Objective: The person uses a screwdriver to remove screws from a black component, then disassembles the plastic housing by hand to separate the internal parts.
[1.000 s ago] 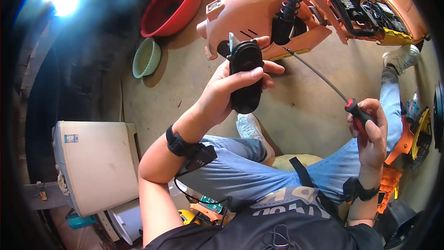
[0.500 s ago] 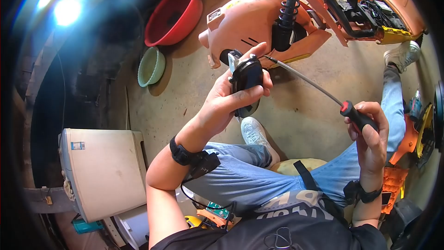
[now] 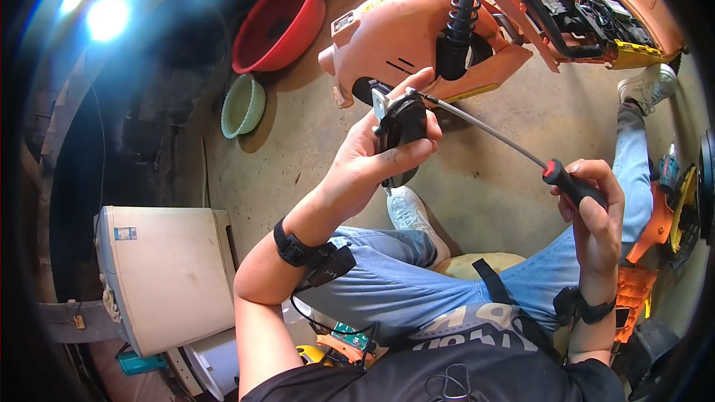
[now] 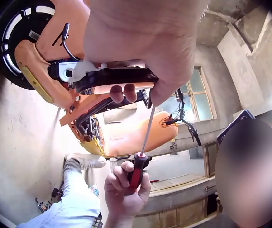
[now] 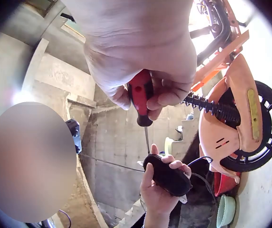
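Observation:
In the head view, my left hand (image 3: 361, 156) grips a black oval part (image 3: 410, 120), thumb across its face and fingers around the back. A pale metal bracket (image 3: 380, 104) sticks out along its left side. My right hand (image 3: 602, 219) holds a screwdriver (image 3: 572, 183) by its red and black handle. The long shaft slants up and left, with its tip right at the part's upper edge. From the right wrist view, the smooth rounded face of the black part (image 5: 167, 175) shows beyond the screwdriver handle (image 5: 140, 95).
A partly stripped orange scooter (image 3: 406, 18) with coil shocks stands ahead. A red basin (image 3: 298, 48) and a pale green basin (image 3: 253, 108) sit on the floor at left. Nearer is a white box-like appliance (image 3: 175, 275). Orange panels (image 3: 637, 290) lie at right.
My left hand has tilted the black part, so more of its edge and bracket shows. The screwdriver tip has moved left to the part's upper edge. The head view has shifted slightly.

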A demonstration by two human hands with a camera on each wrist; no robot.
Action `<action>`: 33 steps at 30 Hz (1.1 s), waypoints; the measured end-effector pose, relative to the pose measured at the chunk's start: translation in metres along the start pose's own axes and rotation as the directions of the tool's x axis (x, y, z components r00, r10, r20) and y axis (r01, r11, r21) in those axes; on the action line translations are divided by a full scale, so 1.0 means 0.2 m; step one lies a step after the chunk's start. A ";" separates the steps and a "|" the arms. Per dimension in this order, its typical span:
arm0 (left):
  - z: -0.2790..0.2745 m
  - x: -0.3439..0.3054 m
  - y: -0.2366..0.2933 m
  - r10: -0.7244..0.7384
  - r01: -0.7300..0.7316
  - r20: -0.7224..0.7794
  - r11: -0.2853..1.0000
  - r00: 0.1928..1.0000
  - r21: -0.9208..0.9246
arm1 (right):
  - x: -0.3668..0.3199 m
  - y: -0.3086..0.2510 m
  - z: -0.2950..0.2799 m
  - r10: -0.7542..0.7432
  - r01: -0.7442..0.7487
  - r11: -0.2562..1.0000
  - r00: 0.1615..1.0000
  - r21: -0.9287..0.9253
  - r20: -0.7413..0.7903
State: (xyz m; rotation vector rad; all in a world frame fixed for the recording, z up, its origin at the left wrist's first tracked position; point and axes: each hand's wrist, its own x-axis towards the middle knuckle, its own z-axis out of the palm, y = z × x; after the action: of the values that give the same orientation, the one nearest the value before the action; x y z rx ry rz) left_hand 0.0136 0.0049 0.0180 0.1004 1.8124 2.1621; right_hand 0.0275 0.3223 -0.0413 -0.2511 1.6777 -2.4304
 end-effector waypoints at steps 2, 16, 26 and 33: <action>0.00 0.00 -0.01 0.001 -0.001 -0.002 1.000 1.000 0.003 | 0.00 0.01 0.00 -0.003 0.003 1.000 1.000 -0.004 -0.009; 0.02 -0.01 -0.03 0.101 -0.086 -0.040 0.957 0.994 0.278 | -0.02 0.01 0.00 0.019 -0.019 1.000 1.000 -0.009 0.008; 0.00 -0.01 -0.06 0.185 -0.165 -0.015 0.905 0.983 0.393 | -0.01 0.00 0.04 0.113 -0.115 0.977 0.993 0.177 0.018; 0.01 -0.02 -0.04 0.152 -0.134 -0.002 0.872 0.988 0.471 | -0.02 0.10 0.04 0.039 -0.016 0.992 0.982 0.125 -0.186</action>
State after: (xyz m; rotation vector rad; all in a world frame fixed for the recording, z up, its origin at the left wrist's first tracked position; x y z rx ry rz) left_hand 0.0193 0.0062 0.0121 0.3131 2.3870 1.7698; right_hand 0.0345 0.3097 -0.0573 0.0197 1.5807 -2.5946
